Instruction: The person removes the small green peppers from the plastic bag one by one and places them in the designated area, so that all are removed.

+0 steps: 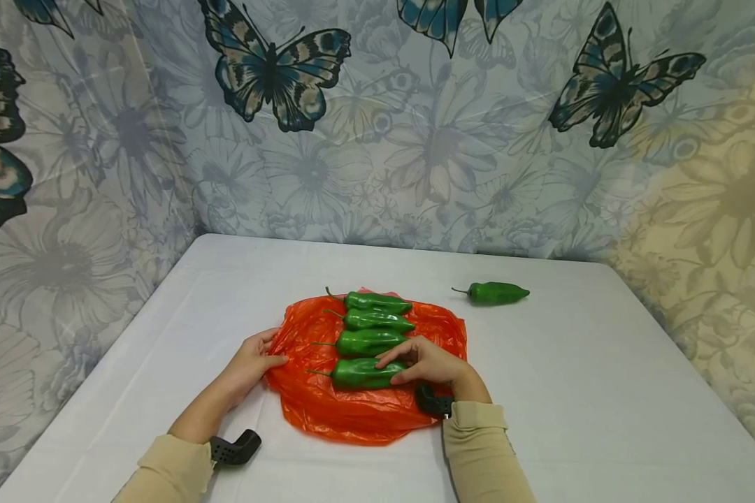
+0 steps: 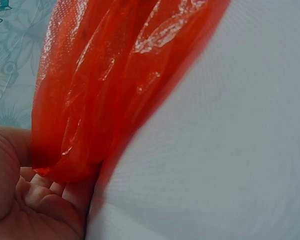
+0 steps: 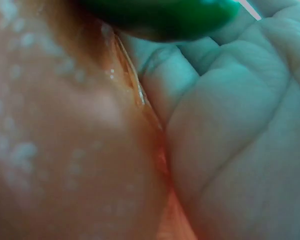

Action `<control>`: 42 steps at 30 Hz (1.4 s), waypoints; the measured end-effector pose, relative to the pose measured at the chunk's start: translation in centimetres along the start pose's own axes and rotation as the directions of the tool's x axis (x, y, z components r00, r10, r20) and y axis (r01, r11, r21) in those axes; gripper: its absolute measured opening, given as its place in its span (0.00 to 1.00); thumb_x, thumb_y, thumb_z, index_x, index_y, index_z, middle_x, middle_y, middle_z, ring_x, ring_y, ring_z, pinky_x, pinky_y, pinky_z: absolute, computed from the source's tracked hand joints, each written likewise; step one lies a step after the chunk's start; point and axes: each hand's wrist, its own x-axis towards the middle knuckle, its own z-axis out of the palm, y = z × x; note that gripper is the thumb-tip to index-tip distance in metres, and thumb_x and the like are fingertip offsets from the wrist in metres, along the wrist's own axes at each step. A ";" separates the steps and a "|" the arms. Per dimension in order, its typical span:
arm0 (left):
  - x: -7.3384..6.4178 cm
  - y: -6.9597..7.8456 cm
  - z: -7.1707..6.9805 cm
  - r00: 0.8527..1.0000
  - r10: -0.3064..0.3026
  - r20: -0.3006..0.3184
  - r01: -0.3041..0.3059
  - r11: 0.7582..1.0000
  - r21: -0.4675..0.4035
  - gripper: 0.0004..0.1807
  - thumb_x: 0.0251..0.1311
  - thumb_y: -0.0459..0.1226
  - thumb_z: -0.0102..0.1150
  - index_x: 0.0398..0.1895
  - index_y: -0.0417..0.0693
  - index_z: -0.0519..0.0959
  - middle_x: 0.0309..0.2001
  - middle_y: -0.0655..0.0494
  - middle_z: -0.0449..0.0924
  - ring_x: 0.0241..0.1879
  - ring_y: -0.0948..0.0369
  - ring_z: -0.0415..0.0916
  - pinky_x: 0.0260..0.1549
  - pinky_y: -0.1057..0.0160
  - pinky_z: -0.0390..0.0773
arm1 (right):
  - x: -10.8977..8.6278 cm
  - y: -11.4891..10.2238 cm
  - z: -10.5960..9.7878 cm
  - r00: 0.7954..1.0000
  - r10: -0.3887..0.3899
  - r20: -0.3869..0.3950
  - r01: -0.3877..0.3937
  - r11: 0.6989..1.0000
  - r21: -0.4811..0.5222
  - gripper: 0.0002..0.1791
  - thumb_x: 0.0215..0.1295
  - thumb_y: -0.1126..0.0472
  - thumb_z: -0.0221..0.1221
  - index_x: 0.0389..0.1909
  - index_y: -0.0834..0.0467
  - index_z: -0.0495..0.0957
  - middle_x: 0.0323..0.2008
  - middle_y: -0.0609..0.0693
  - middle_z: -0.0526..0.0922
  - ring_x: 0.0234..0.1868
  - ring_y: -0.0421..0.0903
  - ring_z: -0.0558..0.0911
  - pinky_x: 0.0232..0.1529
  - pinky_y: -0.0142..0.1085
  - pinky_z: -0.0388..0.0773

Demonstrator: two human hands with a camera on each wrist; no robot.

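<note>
A crinkled red plastic bag (image 1: 358,419) lies flat on the table, with several green peppers in a column on top, stems pointing left. My left hand (image 1: 248,365) pinches the bag's left edge; in the left wrist view the red film (image 2: 90,100) runs between thumb and fingers. Thumb and fingers of my right hand (image 1: 433,362) hold the right end of the nearest pepper (image 1: 355,374). In the right wrist view the tip of a green pepper (image 3: 165,20) shows at the fingers, while the rest is out of frame. The right hand partly covers the pepper (image 1: 365,342) just behind.
Another green pepper (image 1: 498,293) lies apart on the white table (image 1: 572,391), to the right behind the bag. A patterned cloth with butterflies (image 1: 440,140) hangs behind the table. Each wrist wears a black camera mount (image 1: 235,448).
</note>
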 end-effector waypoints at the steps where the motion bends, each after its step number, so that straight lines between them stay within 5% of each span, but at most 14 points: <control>1: 0.0 0.0 0.0 1.000 0.000 0.000 0.000 1.000 0.003 0.33 0.58 0.25 0.49 0.67 0.29 0.53 0.64 0.31 0.62 0.43 0.69 0.76 0.41 0.71 0.80 | 0.0 0.0 0.0 1.000 0.002 0.001 -0.002 1.000 0.001 0.18 0.55 0.69 0.62 0.47 0.74 0.77 0.55 0.69 0.75 0.54 0.28 0.74 0.55 0.24 0.71; 22: -0.2 0.2 0.2 1.000 -0.012 -0.010 0.012 1.000 0.011 0.34 0.58 0.25 0.49 0.68 0.28 0.51 0.65 0.31 0.60 0.50 0.64 0.75 0.44 0.70 0.79 | -0.1 -0.4 0.1 0.993 0.028 -0.114 -0.031 0.999 -0.022 0.14 0.56 0.68 0.61 0.43 0.71 0.79 0.51 0.66 0.79 0.50 0.31 0.76 0.52 0.26 0.73; 32: -0.1 0.1 0.1 1.000 -0.012 -0.009 0.012 1.000 0.000 0.33 0.59 0.25 0.49 0.68 0.28 0.52 0.65 0.32 0.61 0.49 0.63 0.75 0.44 0.70 0.79 | -0.2 -0.5 -0.1 0.990 0.033 -0.140 -0.034 0.999 -0.008 0.16 0.54 0.65 0.64 0.43 0.69 0.80 0.42 0.45 0.85 0.44 0.33 0.79 0.46 0.28 0.77; 42: -0.1 0.1 0.2 1.000 -0.016 -0.011 0.016 1.000 0.008 0.33 0.59 0.25 0.49 0.68 0.29 0.52 0.66 0.32 0.60 0.52 0.60 0.74 0.45 0.68 0.79 | -0.3 -1.6 -0.3 0.981 0.030 -0.192 -0.026 0.999 0.023 0.15 0.54 0.64 0.64 0.42 0.67 0.82 0.39 0.42 0.86 0.44 0.34 0.80 0.44 0.29 0.78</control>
